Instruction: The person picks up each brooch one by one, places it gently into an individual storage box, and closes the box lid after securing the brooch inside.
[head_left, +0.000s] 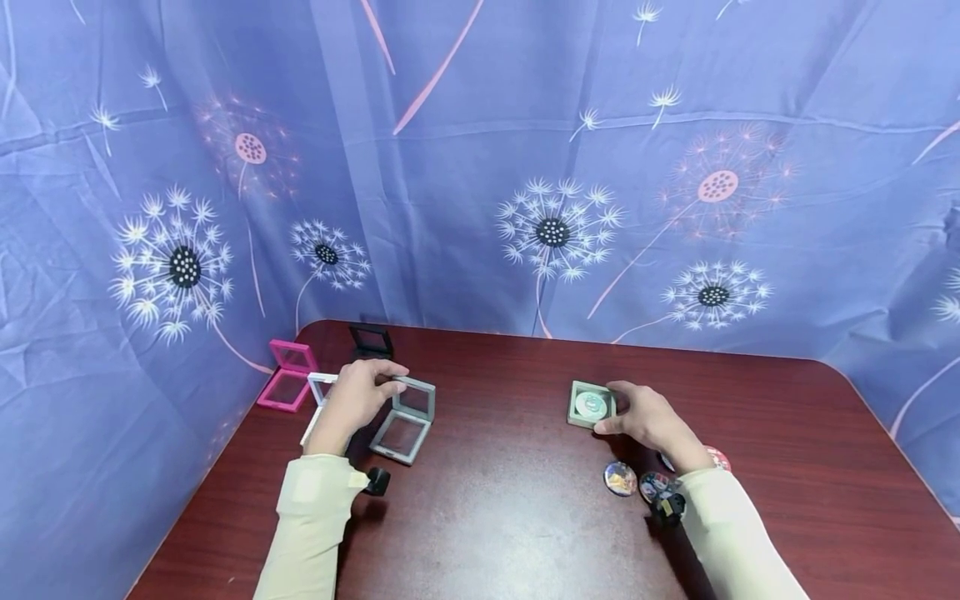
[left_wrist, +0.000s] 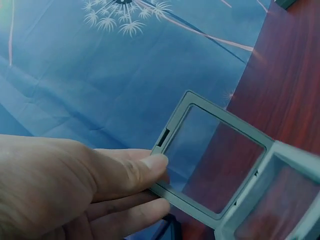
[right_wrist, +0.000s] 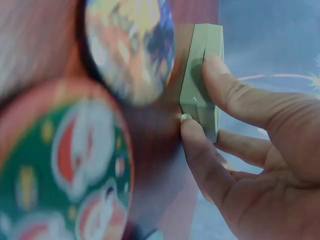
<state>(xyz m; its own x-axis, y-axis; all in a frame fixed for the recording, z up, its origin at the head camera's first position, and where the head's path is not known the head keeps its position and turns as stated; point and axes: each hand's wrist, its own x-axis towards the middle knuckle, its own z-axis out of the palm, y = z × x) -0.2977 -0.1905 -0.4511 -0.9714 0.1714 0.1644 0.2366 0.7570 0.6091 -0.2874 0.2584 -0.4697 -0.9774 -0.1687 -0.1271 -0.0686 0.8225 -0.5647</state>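
Observation:
My left hand [head_left: 354, 400] pinches the raised lid of a grey display case [head_left: 417, 444] between thumb and fingers. That case stands unfolded, its lid up and its see-through base flat on the table; the left wrist view shows the clear windows in the lid [left_wrist: 230, 120] and base. Farther right, my right hand [head_left: 643, 414] holds a pale green display case [head_left: 591, 406] by its right side. This one is closed, with a round light-coloured piece showing through its window. In the right wrist view thumb and fingertips grip the green case [right_wrist: 200, 85] at its edges.
Left on the table, a pink case [head_left: 281, 407] and a black case [head_left: 372, 342] stand unfolded, with a white case [head_left: 309, 427] partly behind my left hand. Round badges, one colourful [head_left: 620, 478], one red [head_left: 718, 457], lie near my right forearm. A flowered curtain [head_left: 450, 208] hangs behind.

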